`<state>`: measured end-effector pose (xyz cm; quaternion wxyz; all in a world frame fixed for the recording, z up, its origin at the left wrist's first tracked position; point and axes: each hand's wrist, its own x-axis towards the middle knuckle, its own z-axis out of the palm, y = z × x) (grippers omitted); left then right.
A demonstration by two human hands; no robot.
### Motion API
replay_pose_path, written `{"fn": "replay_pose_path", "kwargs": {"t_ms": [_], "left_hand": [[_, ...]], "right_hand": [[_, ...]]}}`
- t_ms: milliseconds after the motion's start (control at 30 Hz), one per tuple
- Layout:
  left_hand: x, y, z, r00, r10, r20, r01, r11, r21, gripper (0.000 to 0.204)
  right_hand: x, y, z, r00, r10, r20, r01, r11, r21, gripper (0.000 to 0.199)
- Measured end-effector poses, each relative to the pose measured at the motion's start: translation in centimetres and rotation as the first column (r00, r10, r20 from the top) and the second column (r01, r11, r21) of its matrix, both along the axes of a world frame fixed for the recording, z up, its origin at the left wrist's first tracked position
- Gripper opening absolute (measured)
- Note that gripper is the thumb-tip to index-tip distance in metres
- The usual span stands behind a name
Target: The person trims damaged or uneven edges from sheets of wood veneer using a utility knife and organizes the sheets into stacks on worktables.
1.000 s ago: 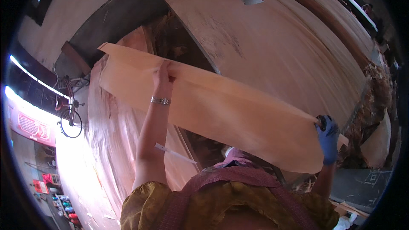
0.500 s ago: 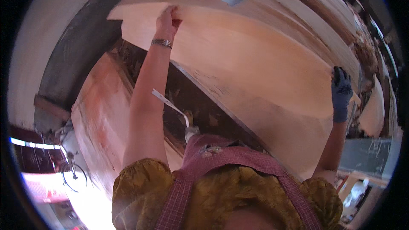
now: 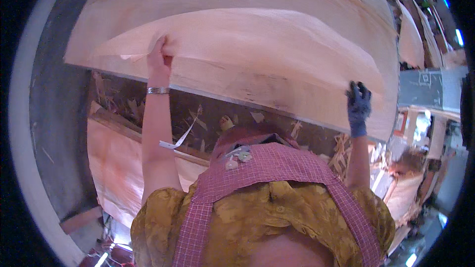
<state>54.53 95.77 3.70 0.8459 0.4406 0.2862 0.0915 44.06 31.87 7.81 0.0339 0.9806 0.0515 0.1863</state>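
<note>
Biggest thing here is the stack of veneer sheets [image 3: 277, 0] spread out flat on the table [image 3: 232, 100], whose metal-looking front edge runs right in front of me. The pale wood takes up pretty much the whole upper half of what I see.

On top of that is the single veneer sheet [image 3: 257, 39] I've got hold of, thin and wavy, lying across the stack with its near edge lifted a bit and curling. It reaches from my left hand almost over to my right one, close to the table's front edge.

Below the front edge there's a dark gap full of wood scraps [image 3: 217, 118], splinters and broken bits of veneer, and lower left another veneer sheet [image 3: 116, 168], more reddish, lying at a lower level.

My checked apron [image 3: 277, 178] over a mustard shirt fills the bottom of the view.

My left hand [image 3: 159, 58] is bare, fingers pressed together and pinching the sheet's near edge toward its left end, with a metal bracelet [image 3: 158, 90] on the wrist. My right hand [image 3: 358, 103] is in a dark blue glove, fingers up and curled at the sheet's edge near the table's front right corner; can't tell for sure whether it's actually gripping or just touching there.
</note>
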Motion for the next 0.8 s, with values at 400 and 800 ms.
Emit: {"fn": "replay_pose_path", "kwargs": {"t_ms": [400,800], "left_hand": [[-0.3,7.3,-12.8,0.956,0.105,-0.274,-0.119,0.992,-0.037,0.033],[-4.5,7.2,-17.4,0.91,0.159,-0.383,-0.077,0.973,0.219,0.021]], "right_hand": [[-0.9,13.8,-12.7,0.935,0.182,-0.304,-0.187,0.982,0.012,0.048],[0.9,5.1,-12.5,0.945,-0.199,-0.259,0.25,0.95,0.185,0.07]]}}
